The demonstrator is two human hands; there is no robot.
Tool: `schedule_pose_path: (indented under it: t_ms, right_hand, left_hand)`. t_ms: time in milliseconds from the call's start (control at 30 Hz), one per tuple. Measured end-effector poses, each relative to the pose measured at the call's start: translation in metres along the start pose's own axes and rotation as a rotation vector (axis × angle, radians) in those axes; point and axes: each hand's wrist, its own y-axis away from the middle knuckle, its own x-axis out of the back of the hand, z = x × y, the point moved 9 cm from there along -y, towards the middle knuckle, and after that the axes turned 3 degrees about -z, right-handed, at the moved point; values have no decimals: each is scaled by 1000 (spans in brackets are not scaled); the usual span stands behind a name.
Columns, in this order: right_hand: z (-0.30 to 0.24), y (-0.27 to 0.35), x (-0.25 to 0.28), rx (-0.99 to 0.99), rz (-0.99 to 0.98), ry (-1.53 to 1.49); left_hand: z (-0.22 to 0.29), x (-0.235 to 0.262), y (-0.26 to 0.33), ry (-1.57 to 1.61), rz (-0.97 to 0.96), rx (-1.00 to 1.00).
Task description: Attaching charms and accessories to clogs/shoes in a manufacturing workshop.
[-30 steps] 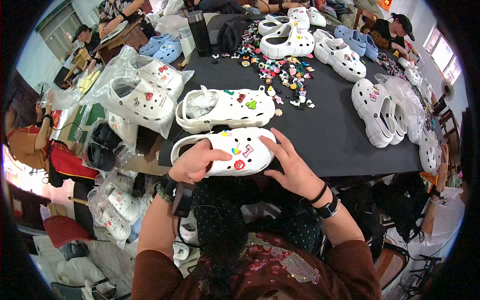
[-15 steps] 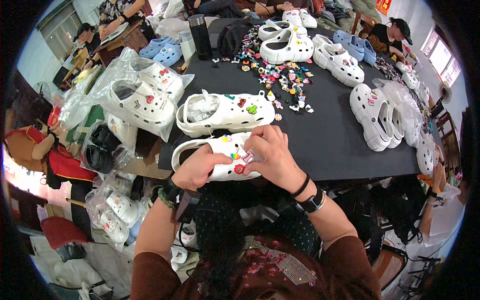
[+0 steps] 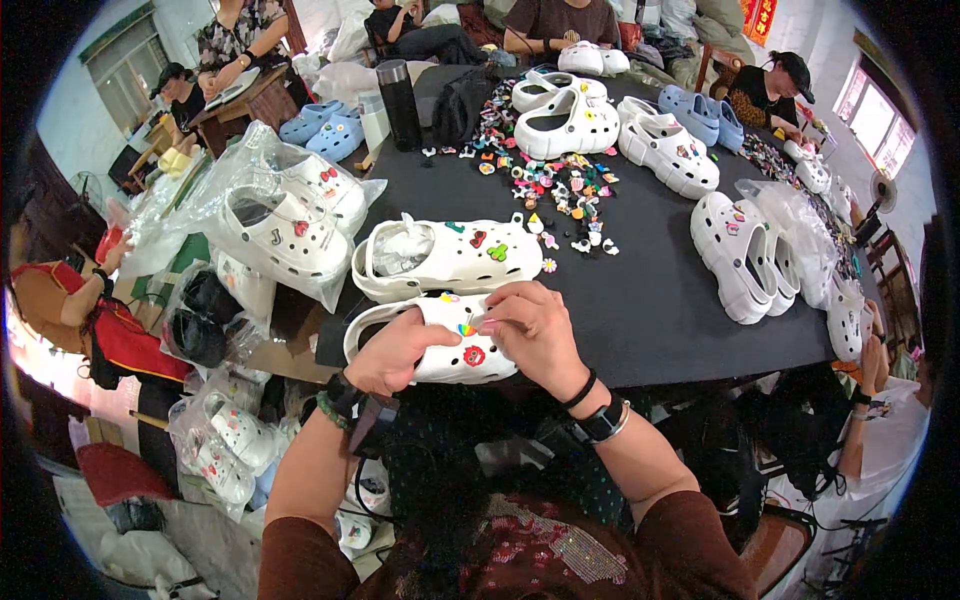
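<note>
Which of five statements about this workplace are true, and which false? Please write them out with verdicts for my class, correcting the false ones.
1. The left hand holds the near white clog, thumb on top. True.
2. The right hand lies flat on the black table. False: its bent fingers are at the near white clog's front part.
3. The loose charms are packed in a closed box. False: they are scattered over the black table.
4. The dark tumbler stands upright. True.
5. The far white clog beside the held one bears a green charm. True.
</note>
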Motion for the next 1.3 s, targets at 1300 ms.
schedule_pose_path:
  t_ms: [1300]
  right_hand:
    - [219, -25, 120, -439, -207, 446]
  left_hand:
    - [24, 15, 3, -567, 404, -118]
